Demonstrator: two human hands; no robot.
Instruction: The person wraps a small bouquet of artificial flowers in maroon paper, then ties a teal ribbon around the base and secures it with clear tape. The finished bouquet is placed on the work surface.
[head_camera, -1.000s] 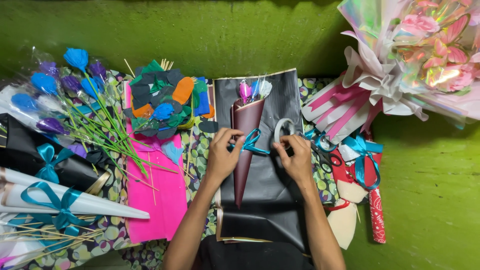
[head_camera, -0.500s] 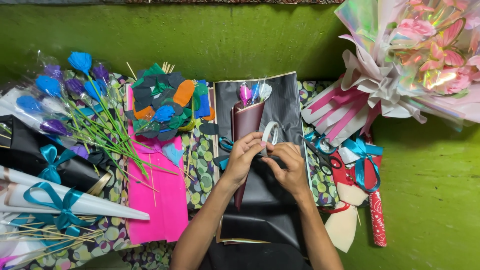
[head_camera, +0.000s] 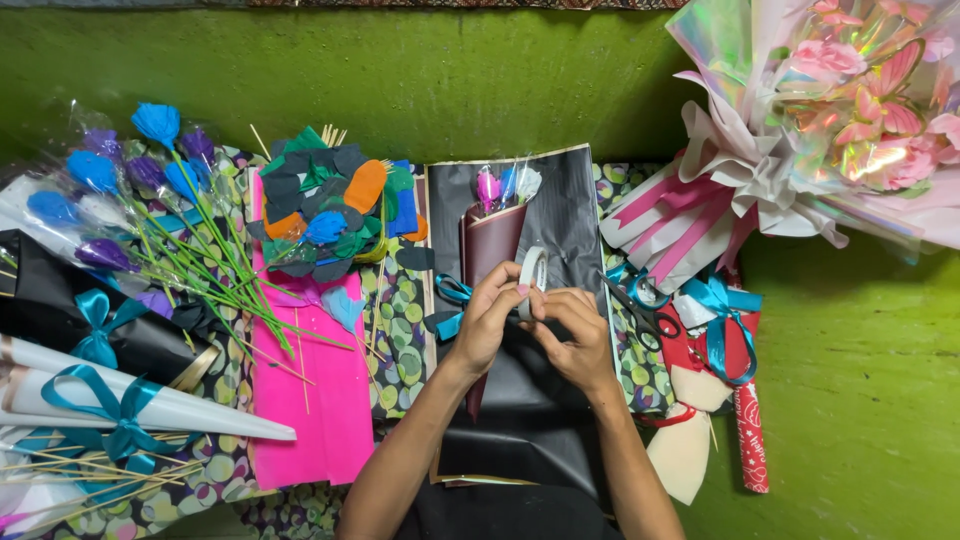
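Both hands meet over a sheet of black wrapping paper (head_camera: 565, 205). My left hand (head_camera: 490, 320) holds a white roll of tape (head_camera: 533, 270) upright by its rim. My right hand (head_camera: 575, 335) pinches at the roll's lower edge, fingers closed on the tape. Under the hands lies a dark maroon paper cone (head_camera: 488, 245) with small wrapped flowers (head_camera: 505, 183) in its mouth. A teal ribbon bow (head_camera: 452, 293) is tied on the cone, just left of my left hand.
Blue and purple paper flowers on green stems (head_camera: 150, 190) lie at left beside pink paper (head_camera: 315, 400) and a pile of felt cut-outs (head_camera: 335, 205). Wrapped cones with teal bows (head_camera: 110, 400) sit lower left. Scissors (head_camera: 635, 300), red hearts and a large pink bouquet (head_camera: 820, 120) lie right.
My hands lifted off the cone and bow and came together. The tape roll moved from my right hand up between both hands, now held on edge.
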